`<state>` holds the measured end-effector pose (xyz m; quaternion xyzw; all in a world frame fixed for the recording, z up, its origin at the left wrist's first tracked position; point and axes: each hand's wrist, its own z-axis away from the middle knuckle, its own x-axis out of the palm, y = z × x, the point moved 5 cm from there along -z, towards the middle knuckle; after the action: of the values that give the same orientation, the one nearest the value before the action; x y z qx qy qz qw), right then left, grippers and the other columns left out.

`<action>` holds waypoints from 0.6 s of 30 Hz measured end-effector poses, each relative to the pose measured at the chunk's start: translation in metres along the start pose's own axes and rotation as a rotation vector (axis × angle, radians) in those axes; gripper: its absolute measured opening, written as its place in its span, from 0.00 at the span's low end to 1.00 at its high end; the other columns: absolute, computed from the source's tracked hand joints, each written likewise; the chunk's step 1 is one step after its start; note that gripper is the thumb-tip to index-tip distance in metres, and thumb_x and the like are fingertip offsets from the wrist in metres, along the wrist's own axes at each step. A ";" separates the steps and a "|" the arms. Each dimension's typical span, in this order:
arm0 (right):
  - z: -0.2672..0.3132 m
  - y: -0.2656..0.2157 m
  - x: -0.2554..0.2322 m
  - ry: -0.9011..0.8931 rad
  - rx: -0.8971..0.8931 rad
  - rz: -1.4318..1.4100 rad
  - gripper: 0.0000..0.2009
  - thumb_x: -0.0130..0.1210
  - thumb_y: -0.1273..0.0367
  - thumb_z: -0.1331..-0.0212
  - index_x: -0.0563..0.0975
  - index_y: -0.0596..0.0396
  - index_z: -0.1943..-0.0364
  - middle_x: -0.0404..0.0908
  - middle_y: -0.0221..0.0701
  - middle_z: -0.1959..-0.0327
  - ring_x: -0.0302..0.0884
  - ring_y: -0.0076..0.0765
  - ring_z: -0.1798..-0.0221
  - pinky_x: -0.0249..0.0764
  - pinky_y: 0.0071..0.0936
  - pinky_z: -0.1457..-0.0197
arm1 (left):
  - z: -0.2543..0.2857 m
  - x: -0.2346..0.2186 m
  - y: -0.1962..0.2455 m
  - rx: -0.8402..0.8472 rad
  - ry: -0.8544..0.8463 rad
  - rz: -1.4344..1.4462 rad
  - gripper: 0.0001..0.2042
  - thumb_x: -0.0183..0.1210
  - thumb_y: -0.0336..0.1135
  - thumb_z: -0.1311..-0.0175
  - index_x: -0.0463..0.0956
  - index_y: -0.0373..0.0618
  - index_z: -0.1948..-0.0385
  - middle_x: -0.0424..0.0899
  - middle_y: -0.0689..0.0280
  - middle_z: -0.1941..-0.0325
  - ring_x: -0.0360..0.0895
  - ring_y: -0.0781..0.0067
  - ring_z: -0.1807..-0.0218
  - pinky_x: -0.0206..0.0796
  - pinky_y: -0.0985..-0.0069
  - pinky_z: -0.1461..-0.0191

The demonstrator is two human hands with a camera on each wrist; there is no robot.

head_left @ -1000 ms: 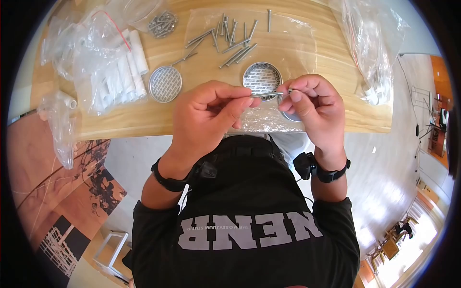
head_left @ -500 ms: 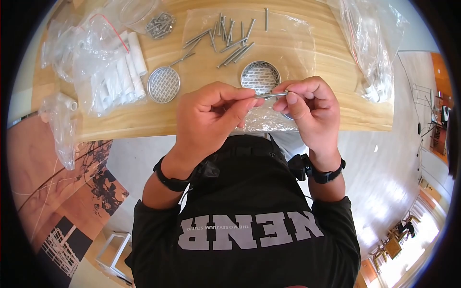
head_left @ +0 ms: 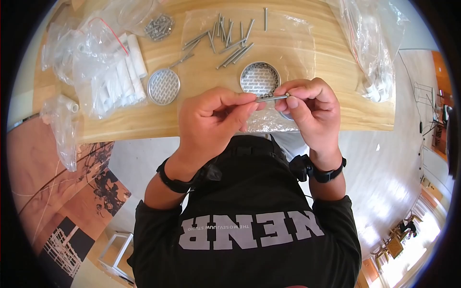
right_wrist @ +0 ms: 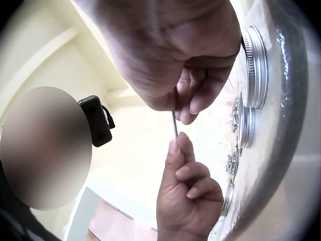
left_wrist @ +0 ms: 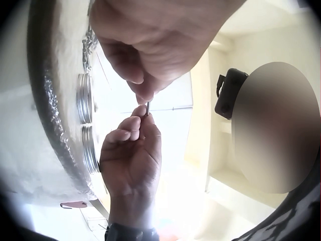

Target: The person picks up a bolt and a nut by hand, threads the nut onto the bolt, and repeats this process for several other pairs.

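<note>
Over the table's front edge, both hands meet at a slim metal bolt [head_left: 272, 98]. My left hand [head_left: 211, 117] pinches one end between thumb and forefinger. At the other end, my right hand [head_left: 312, 110] pinches a small metal piece like a nut [head_left: 288, 95], partly covered by the fingertips, right at the bolt's tip. In the right wrist view the bolt [right_wrist: 174, 124] spans the short gap between the two hands. Just beyond them lies a round metal lid [head_left: 259, 77] with small nuts around its inner edge.
Several long bolts [head_left: 230, 36] lie scattered on a flat clear bag [head_left: 293, 43]. A second round lid [head_left: 163, 86] and a pile of small metal hardware [head_left: 159, 27] sit to the left. Bagged white tubes [head_left: 125, 77] lie far left; another plastic bag [head_left: 367, 53] is at right.
Earlier the bolt's tip stood just apart from the small piece in the right hand; now the two meet. The left hand has shifted slightly right, the right hand slightly left.
</note>
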<state>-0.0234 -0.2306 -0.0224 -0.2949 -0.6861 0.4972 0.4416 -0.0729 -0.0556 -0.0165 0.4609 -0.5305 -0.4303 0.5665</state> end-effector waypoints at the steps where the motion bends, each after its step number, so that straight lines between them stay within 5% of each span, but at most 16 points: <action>1: 0.000 -0.001 0.000 0.000 -0.003 0.000 0.06 0.54 0.82 0.38 0.73 0.60 0.60 0.81 0.42 0.55 0.81 0.25 0.58 0.79 0.23 0.53 | 0.000 0.001 -0.001 -0.015 0.001 0.030 0.04 0.60 0.20 0.36 0.80 0.31 0.62 0.87 0.59 0.65 0.80 0.83 0.71 0.71 0.87 0.71; 18: -0.005 -0.009 -0.001 -0.111 -0.094 0.048 0.08 0.57 0.82 0.41 0.74 0.57 0.62 0.81 0.45 0.55 0.78 0.25 0.57 0.75 0.20 0.61 | -0.001 -0.002 -0.016 -0.203 -0.059 0.228 0.04 0.60 0.25 0.35 0.79 0.36 0.63 0.87 0.54 0.64 0.76 0.85 0.79 0.64 0.89 0.80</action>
<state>-0.0178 -0.2321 -0.0135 -0.3038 -0.7248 0.4905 0.3765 -0.0716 -0.0564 -0.0324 0.3252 -0.5496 -0.4282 0.6394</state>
